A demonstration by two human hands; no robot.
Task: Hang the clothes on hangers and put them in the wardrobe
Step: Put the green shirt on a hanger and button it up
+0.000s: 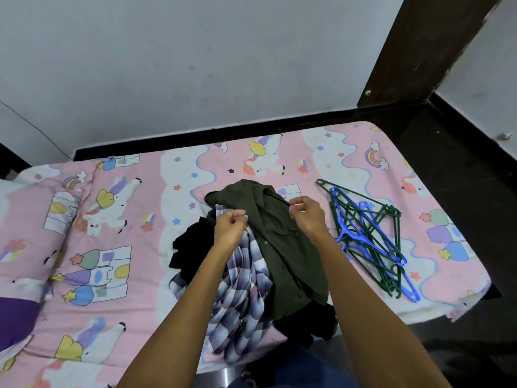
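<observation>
On the bed, a pile of clothes lies in the middle of the pink unicorn-print bedsheet (134, 191). A dark olive-green shirt (282, 247) sits on top, spread over a blue-and-white checked shirt (243, 298) and some black garments (190, 247), one at the left of the pile and more at its near edge. The left hand (229, 228) has its fingers curled together, pinching the fabric at the left edge of the olive shirt, where a strip of the checked shirt also shows. The right hand (307, 217) pinches the olive shirt's right upper edge between thumb and curled fingers. Just right of the pile, apart from it, a loose heap of green and blue plastic hangers (369, 236) lies tangled on the sheet. A pillow (30, 214) in the same print rests at the left end of the bed, and a dark wooden bed frame (419, 51) rises at the far right corner against the grey wall (195, 51).
</observation>
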